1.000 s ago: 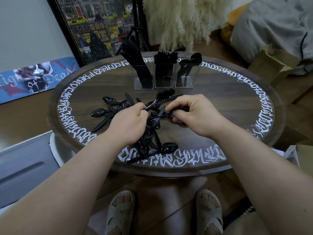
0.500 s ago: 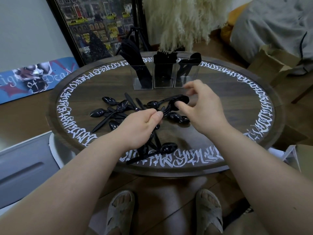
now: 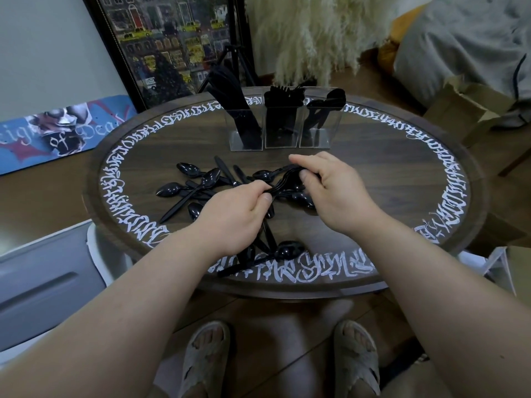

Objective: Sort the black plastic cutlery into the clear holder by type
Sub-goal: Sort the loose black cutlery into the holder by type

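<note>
Two hands [image 3: 235,214], one three-compartment holder [image 3: 281,139], one table [image 3: 402,179].

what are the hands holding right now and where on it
Both hands share a small bunch of black cutlery: the left hand pinches the handle end, the right hand grips the head end. Type unclear.

head camera looks forward and down, close over the round table [image 3: 373,173].

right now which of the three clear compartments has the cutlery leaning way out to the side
The left compartment: its black knives slant up and out to the left, well above the rim. The cutlery in the middle compartment stands about upright, and that in the right compartment leans only slightly.
</note>
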Motion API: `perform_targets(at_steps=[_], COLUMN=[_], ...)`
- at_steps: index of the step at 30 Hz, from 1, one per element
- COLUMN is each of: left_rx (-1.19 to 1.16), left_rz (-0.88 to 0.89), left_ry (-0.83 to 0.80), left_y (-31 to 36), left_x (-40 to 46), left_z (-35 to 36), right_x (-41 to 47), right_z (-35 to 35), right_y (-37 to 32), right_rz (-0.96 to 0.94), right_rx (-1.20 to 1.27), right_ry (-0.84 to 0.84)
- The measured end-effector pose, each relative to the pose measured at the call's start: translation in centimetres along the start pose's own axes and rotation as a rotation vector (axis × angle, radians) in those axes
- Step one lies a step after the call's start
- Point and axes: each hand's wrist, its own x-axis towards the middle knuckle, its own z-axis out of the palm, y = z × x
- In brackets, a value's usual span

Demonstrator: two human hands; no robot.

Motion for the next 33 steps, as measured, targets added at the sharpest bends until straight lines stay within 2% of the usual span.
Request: perform_targets(at_steps=[2, 7, 13, 16, 18, 21, 23, 27, 33], left_rx=[0.026, -0.015, -0.094, -0.088, -0.08, -0.007, 0.04, 0.104, 0.2], left_rz=[0.007, 0.069, 0.077, 0.085, 0.091, 0.122, 0.128, 0.162, 0.216], left_ry=[0.058, 0.187, 0.189, 0.266, 0.331, 0.383, 0.392, 0.435, 0.431], left_y=[0.0, -0.1, 0.7, 1.3, 1.7, 2.1, 2.3, 3.2, 4.5], left_x=[-0.1, 0.0, -0.2, -0.2, 0.1, 1.2, 2.4, 6.5, 12.7], left_z=[-0.1, 0.1, 0.8, 1.1, 0.8, -0.2, -1.3, -3.7, -4.8], right_x=[0.1, 0.1, -0.6, -1.1, -0.8, 0.4, 2.0, 6.2, 12.1], right_z=[-0.2, -1.0, -1.2, -2.7, -4.8, -8.0, -10.0, -12.6, -10.5], right_y=[-0.2, -0.7, -0.7, -0.8, -1.0, -1.0, -0.9, -0.7, 2.1], right_rz=[0.079, 0.259, 0.31, 0.272, 0.218, 0.082, -0.024, -0.267, -0.415], right_rx=[0.104, 0.644, 0.846, 0.724, 0.629, 0.403, 0.244, -0.116, -0.287], right_ry=[-0.004, 0.105, 0.139, 0.264, 0.415, 0.661, 0.761, 0.808, 0.676])
